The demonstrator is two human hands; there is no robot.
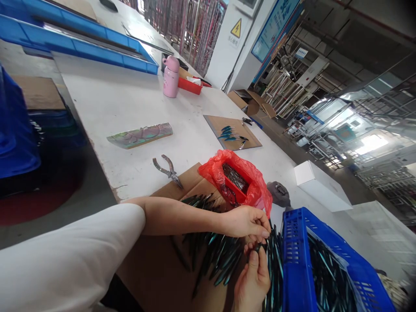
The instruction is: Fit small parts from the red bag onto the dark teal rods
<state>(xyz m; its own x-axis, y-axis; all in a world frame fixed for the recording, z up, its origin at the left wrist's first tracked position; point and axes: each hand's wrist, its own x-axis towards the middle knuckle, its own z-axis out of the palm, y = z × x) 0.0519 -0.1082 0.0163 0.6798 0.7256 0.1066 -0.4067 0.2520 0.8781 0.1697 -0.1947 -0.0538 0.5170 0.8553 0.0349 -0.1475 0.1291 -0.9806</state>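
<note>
My left hand [245, 222] and my right hand [253, 277] meet over a sheet of cardboard [152, 268], both pinching one dark teal feather-shaped piece [258, 248] between the fingertips. Below them lies a pile of the same dark iridescent pieces [214, 255]. To the right, a blue plastic crate [294, 260] is full of more of them. Just beyond my left hand, a red bin wrapped in a red plastic bag [250, 182] contains small dark metal parts.
Pliers [167, 170] lie on the white table [107, 99] beyond the cardboard. An iridescent strip [141, 134], a pink bottle [170, 76], a white box [320, 186], a second cardboard sheet with several pieces [232, 132] and long blue trays [78, 41] stand farther off.
</note>
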